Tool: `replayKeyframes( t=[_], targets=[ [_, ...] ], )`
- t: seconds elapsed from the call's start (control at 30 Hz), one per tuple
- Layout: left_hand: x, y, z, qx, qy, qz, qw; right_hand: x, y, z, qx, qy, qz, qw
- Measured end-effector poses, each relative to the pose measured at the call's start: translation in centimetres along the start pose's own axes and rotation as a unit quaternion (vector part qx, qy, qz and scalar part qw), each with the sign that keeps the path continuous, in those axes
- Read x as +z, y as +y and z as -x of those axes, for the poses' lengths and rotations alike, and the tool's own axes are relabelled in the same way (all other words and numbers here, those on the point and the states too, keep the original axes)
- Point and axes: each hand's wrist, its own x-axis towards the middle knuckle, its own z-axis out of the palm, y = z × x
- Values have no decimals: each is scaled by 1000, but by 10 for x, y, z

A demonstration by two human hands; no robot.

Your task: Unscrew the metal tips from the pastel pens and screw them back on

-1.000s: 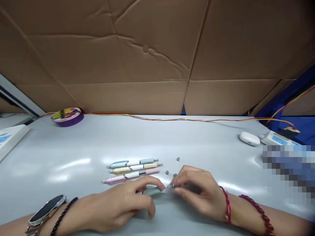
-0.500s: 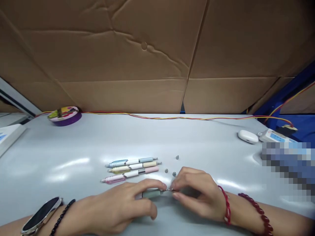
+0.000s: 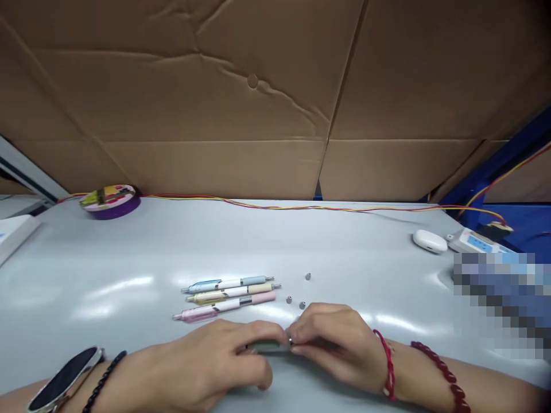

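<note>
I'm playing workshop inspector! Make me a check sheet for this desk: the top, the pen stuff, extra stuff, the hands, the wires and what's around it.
Surface: pale grey tabletop, shiny with glare.
Job's things: green pen, partly hidden; blue pen, yellow pen and pink pen lying side by side; three small metal tips loose to their right.
Clutter: round purple box back left; white earbud case right.
Hands: left hand holds the green pen; right hand pinches a small metal piece at its end.
Cables: red and yellow wires along the back edge; power strip right.
Surroundings: brown cardboard behind; blue frame right.
</note>
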Motion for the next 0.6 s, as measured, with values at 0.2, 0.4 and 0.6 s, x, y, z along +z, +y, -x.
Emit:
replayKeyframes(
  t=[0.2,0.4,0.6],
  targets=[
    [-4,4,-4,-4,-53,-42,998,1,1,1,-22,11,-3,1000],
    [1,2,1,11,-33,-97,995,-13,6,1,48,130,32,990],
    [6,-8,9,-21,10,-21,1000,-22,20,-5,111,102,132,980]
  ],
)
